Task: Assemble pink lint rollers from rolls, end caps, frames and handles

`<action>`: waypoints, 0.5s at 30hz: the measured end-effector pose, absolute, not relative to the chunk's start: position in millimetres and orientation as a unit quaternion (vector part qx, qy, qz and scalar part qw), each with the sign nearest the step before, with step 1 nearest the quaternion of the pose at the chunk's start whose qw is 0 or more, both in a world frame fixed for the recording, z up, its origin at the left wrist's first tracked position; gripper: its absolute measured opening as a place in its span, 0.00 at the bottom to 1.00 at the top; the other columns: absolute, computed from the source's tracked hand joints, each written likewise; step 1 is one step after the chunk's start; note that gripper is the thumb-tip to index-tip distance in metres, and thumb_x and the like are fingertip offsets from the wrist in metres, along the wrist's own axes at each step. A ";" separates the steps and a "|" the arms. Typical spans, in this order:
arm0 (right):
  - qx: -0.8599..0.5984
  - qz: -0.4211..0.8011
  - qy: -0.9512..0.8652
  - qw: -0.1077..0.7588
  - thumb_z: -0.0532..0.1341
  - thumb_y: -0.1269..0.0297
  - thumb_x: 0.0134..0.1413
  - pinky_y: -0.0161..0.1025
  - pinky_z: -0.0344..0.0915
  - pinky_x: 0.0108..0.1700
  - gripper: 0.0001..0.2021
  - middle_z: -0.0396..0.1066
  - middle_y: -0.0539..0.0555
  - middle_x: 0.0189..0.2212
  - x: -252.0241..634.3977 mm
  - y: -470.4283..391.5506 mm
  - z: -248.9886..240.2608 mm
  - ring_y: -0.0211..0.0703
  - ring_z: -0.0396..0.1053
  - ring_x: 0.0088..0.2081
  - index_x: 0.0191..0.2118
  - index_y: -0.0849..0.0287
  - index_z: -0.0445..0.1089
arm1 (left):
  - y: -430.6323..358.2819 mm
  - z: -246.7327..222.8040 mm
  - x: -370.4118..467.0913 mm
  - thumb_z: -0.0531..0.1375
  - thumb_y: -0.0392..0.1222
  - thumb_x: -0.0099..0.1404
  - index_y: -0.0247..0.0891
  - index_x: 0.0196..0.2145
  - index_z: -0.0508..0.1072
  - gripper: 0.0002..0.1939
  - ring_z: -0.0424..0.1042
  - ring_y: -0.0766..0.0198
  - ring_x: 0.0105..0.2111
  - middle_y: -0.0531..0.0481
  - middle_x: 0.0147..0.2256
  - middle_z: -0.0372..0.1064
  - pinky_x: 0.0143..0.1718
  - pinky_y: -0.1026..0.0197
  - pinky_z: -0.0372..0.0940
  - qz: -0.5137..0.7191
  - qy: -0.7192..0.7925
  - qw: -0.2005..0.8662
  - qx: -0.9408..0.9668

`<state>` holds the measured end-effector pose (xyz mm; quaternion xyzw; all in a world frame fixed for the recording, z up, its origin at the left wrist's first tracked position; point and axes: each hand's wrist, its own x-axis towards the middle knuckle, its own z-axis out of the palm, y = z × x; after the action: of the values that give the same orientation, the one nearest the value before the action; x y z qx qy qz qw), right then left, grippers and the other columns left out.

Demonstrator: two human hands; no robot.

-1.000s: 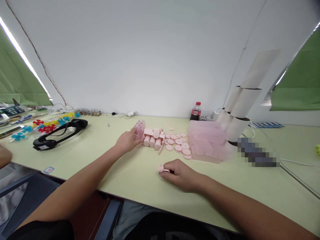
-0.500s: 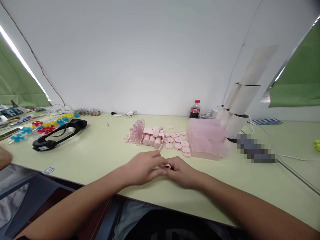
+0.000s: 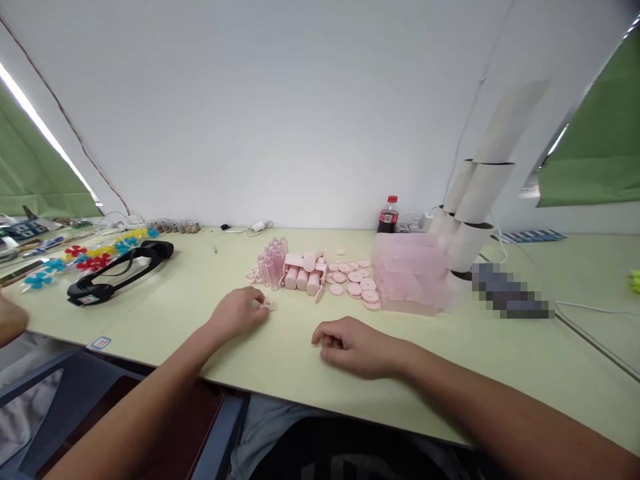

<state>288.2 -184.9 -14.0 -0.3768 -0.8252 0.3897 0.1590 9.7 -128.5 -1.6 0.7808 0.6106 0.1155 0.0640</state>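
My left hand (image 3: 239,312) is closed in a pinch on a small pale pink ring-shaped piece (image 3: 267,304), just above the table (image 3: 280,360). The fingers hide part of that piece. Beyond it stand several clear pink tubes (image 3: 271,263), with more small pink pieces (image 3: 253,275) at their left. My right hand (image 3: 350,347) rests near the table's front, its fingers loosely curled and apart from the thumb, with nothing seen in them. Ahead lie thick pink cylinders (image 3: 302,279) in a pink frame, beside a spread of flat pink discs (image 3: 354,289).
Translucent pink boxes (image 3: 410,277) are stacked right of the discs. Behind them stand a cola bottle (image 3: 389,217) and white paper tubes (image 3: 473,245). A black headset strap (image 3: 120,270) and colourful flower shapes (image 3: 95,260) lie left. Another person's hand (image 3: 11,320) shows at the left edge.
My hands have come apart. The left has moved left with the small pink piece pinched in it, while the right has stayed about where it was and loosened its fingers.
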 end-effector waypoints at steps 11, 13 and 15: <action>-0.397 0.403 -0.808 0.165 0.58 0.65 0.58 0.32 0.58 0.31 0.11 0.67 0.48 0.27 290.0 -181.6 -14.8 0.35 0.62 0.29 0.45 0.59 0.73 | -78.8 -9.6 -15.3 0.57 0.57 0.60 0.40 0.29 0.74 0.17 0.71 0.58 0.32 0.49 0.30 0.75 0.28 0.61 0.57 0.141 0.691 0.090 0.703; -0.396 0.395 -0.812 0.167 0.58 0.65 0.58 0.32 0.58 0.31 0.11 0.67 0.48 0.28 290.3 -181.7 -15.1 0.35 0.62 0.29 0.45 0.59 0.73 | -82.0 -7.0 -14.6 0.56 0.57 0.61 0.39 0.27 0.71 0.18 0.70 0.57 0.31 0.47 0.30 0.74 0.27 0.61 0.55 0.127 0.701 0.053 0.700; -0.396 0.388 -0.815 0.169 0.59 0.65 0.58 0.32 0.58 0.31 0.11 0.67 0.48 0.28 290.3 -181.4 -16.5 0.35 0.62 0.29 0.45 0.58 0.73 | -89.2 -3.3 -11.1 0.54 0.57 0.63 0.39 0.24 0.67 0.19 0.69 0.57 0.28 0.46 0.28 0.73 0.25 0.60 0.52 0.115 0.708 0.028 0.696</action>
<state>290.3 -181.4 -16.5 -0.3957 -0.8150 0.3883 0.1686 -11.1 -89.2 -3.3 0.6958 0.7084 0.1151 0.0276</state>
